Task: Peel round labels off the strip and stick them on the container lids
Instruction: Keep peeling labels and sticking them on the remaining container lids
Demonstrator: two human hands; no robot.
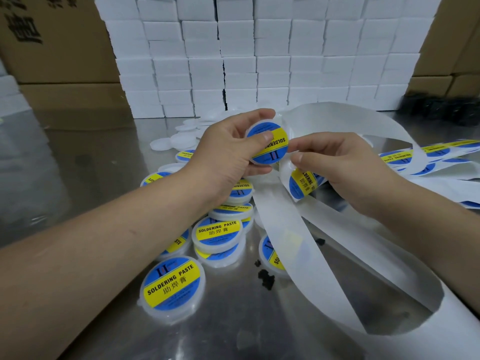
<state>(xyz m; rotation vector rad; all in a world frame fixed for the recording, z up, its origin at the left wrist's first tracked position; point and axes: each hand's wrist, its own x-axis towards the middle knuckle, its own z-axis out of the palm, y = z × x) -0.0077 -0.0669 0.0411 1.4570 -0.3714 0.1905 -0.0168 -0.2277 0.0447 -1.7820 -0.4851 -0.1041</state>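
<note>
Left grip [228,154] curled round labelled lid [274,148], right grip [345,165] pinching label strip [280,224]

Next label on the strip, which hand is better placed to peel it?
Right. The right hand holds the strip right at the next label, while the left hand is busy gripping a labelled lid.

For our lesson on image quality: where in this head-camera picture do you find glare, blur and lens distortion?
Head view: glare on the steel table; wide-angle distortion bows the white box stack; black objects far right are blurred; print on the held lid is sharp.
</note>
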